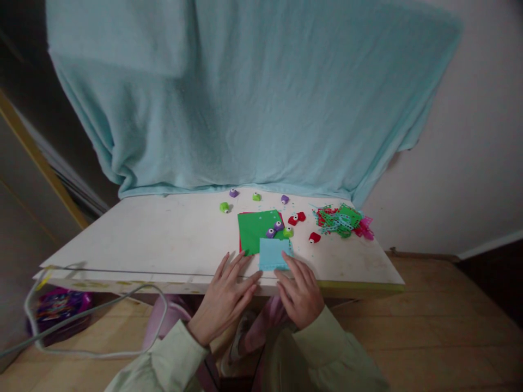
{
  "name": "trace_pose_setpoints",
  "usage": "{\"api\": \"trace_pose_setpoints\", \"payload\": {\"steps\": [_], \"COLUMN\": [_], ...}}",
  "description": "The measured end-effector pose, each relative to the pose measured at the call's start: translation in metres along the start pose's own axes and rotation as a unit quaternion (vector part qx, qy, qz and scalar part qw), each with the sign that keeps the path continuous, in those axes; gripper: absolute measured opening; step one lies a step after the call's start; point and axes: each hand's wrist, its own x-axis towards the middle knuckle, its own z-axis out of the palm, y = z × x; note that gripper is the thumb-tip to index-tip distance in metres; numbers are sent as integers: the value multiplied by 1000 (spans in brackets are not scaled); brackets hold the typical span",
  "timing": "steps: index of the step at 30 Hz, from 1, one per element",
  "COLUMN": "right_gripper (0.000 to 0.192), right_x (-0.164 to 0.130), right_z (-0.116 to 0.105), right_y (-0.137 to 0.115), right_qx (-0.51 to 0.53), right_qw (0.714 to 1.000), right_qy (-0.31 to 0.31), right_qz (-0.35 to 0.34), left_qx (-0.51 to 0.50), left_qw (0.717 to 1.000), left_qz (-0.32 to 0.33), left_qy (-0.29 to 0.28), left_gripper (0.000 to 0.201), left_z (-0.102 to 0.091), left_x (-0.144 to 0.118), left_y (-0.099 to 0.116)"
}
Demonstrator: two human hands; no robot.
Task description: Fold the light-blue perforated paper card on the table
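A: Where's the blue sheet?

B: At the table edge, overlapping the green sheet. My left hand and right hand lie flat beside it, fingers spread, pinching nothing.

A: Progress?

B: Punched scraps piled right; blue looks barely punched.

- Left hand: bare, no rings or watch showing.
- Right hand: bare as well.
- Loose pale green long sleeves reach both wrists, soft and creased at the cuffs.
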Motion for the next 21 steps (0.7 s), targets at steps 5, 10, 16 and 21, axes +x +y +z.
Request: {"api": "trace_pose_setpoints", "payload": {"steps": [5, 10, 16, 21], "right_gripper": [31, 32, 29, 25], "right_x": [11, 9, 10, 9], "right_z": [1, 1, -1, -2], "right_y": [-15, -10, -8, 3], "right_qx": [10, 10, 9, -3], "right_qw": [998, 998, 999, 999], "right_qy": [-43, -47, -29, -18], "right_qz": [-43, -42, -41, -46], "left_qx": [5, 2, 1, -2], "left_qw": [1000, 1000, 1000, 1000], "left_qz": [3, 9, 14, 5], "left_qy": [-1, 8, 15, 5], "left_gripper": [37, 36, 33, 33], "left_z": [-1, 1, 1, 2], "left_x": [0, -1, 0, -1], "left_y": [0, -2, -2, -2]}}
